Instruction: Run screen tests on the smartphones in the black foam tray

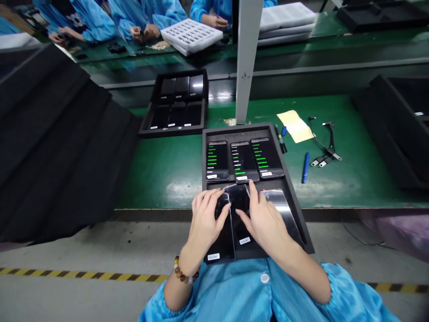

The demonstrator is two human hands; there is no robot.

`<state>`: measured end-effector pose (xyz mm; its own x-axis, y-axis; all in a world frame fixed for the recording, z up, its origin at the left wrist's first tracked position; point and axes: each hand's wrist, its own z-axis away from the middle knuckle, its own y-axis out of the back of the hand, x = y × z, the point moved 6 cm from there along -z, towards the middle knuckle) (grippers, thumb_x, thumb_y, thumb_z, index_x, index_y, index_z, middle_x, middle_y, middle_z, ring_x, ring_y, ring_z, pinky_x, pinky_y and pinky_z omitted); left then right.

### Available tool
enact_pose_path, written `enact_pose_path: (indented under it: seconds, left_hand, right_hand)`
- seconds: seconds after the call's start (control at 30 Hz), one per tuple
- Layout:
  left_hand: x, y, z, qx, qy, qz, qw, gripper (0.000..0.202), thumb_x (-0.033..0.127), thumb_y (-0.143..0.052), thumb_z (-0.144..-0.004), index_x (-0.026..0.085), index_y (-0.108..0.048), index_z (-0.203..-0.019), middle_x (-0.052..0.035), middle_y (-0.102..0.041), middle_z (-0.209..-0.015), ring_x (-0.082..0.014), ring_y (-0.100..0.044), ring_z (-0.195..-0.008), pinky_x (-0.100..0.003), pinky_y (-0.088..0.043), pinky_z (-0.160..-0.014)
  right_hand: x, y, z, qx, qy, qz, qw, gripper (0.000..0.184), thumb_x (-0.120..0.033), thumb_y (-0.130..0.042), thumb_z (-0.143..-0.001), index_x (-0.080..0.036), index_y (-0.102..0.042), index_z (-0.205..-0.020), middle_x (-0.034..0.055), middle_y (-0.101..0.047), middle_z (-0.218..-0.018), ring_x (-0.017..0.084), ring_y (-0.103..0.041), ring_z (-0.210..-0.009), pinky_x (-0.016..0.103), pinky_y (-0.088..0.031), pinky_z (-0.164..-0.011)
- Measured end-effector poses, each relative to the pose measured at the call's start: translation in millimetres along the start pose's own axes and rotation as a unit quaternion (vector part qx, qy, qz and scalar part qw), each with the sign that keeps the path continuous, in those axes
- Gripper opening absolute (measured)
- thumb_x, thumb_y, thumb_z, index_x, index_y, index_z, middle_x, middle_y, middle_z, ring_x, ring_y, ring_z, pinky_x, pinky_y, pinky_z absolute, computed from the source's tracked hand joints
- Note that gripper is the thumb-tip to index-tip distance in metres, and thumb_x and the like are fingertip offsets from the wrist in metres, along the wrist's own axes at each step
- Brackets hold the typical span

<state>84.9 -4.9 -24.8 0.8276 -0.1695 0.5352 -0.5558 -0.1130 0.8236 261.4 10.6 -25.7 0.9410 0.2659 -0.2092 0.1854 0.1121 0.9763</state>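
Note:
A black foam tray (296, 205) at the table's front edge holds two rows of smartphones. My left hand (208, 219) is closed around the upper part of the near-left smartphone (221, 241), thumb at its right edge. This phone's screen is dark and a white label sits low on it. My right hand (266, 219) is spread over the near-middle smartphone (241, 228), its thumb above the dark screen. Its index fingertip reaches the lower edge of the far-middle smartphone (244, 161), which shows green and white text lines. A near-right smartphone (281, 203) is partly hidden by my right hand.
Another black tray (145, 127) of dark phones lies behind on the left. To the right are a yellow paper (295, 125), a blue pen (305, 167), a black marker (280, 139) and short cables (326, 152). A grey post (246, 67) rises behind my tray. Co-workers sit opposite.

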Motion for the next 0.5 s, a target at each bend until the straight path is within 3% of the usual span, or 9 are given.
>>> enact_pose_path:
  seconds: [0.13, 0.23, 0.33, 0.4, 0.5]
  left_hand:
    - [1.8, -7.2, -3.4, -0.020, -0.006, 0.003, 1.000, 0.033, 0.036, -0.060, -0.109, 0.028, -0.060, -0.141, -0.0102, -0.066, -0.146, -0.0304, -0.060, -0.136, -0.054, -0.037, -0.120]
    - [1.5, -8.3, -4.5, -0.021, 0.000, 0.002, 1.000, 0.032, 0.035, -0.059, -0.110, 0.028, -0.060, -0.141, -0.0101, -0.066, -0.146, -0.0302, -0.059, -0.138, -0.055, -0.033, -0.124]
    - [0.5, -6.2, -4.2, -0.006, 0.005, 0.009, 1.000, 0.031, 0.035, -0.058, -0.110, 0.028, -0.061, -0.140, -0.0112, -0.065, -0.143, -0.0304, -0.060, -0.136, -0.054, -0.036, -0.121]
    - [-0.2, -5.0, -3.7, 0.002, 0.007, 0.015, 1.000, 0.030, 0.035, -0.058, -0.110, 0.027, -0.062, -0.139, -0.0115, -0.066, -0.137, -0.0302, -0.061, -0.131, -0.053, -0.040, -0.117]
    - [1.2, -5.2, -3.6, 0.005, 0.011, 0.017, 1.000, 0.028, 0.035, -0.057, -0.110, 0.027, -0.064, -0.136, -0.0108, -0.068, -0.128, -0.0293, -0.064, -0.123, -0.052, -0.042, -0.114]
  right_hand:
    - [2.0, -1.6, -0.3, -0.088, -0.033, -0.075, 0.993, 0.082, -0.040, -0.057, -0.109, -0.010, -0.012, -0.170, 0.0120, -0.077, -0.089, 0.030, -0.079, -0.076, 0.034, -0.052, -0.062]
    - [-3.9, -4.9, 2.1, -0.121, -0.030, -0.146, 0.981, 0.061, -0.041, -0.055, -0.110, -0.013, -0.034, -0.160, 0.0077, -0.078, -0.087, 0.028, -0.079, -0.077, 0.032, -0.049, -0.062]
    - [-6.2, -8.8, 1.3, -0.120, -0.014, -0.207, 0.971, 0.028, -0.040, -0.052, -0.110, -0.018, -0.056, -0.127, 0.0075, -0.077, -0.091, 0.027, -0.078, -0.081, 0.032, -0.049, -0.064]
    - [-1.1, -9.3, 1.4, -0.128, -0.018, -0.267, 0.955, 0.020, -0.039, -0.050, -0.110, -0.021, -0.055, -0.115, 0.0049, -0.076, -0.086, 0.025, -0.077, -0.077, 0.032, -0.048, -0.064]
    - [18.8, 1.4, 7.7, -0.134, -0.049, -0.347, 0.927, 0.025, -0.046, -0.048, -0.111, -0.023, -0.052, -0.117, -0.0004, -0.072, -0.077, 0.022, -0.071, -0.065, 0.031, -0.046, -0.058]
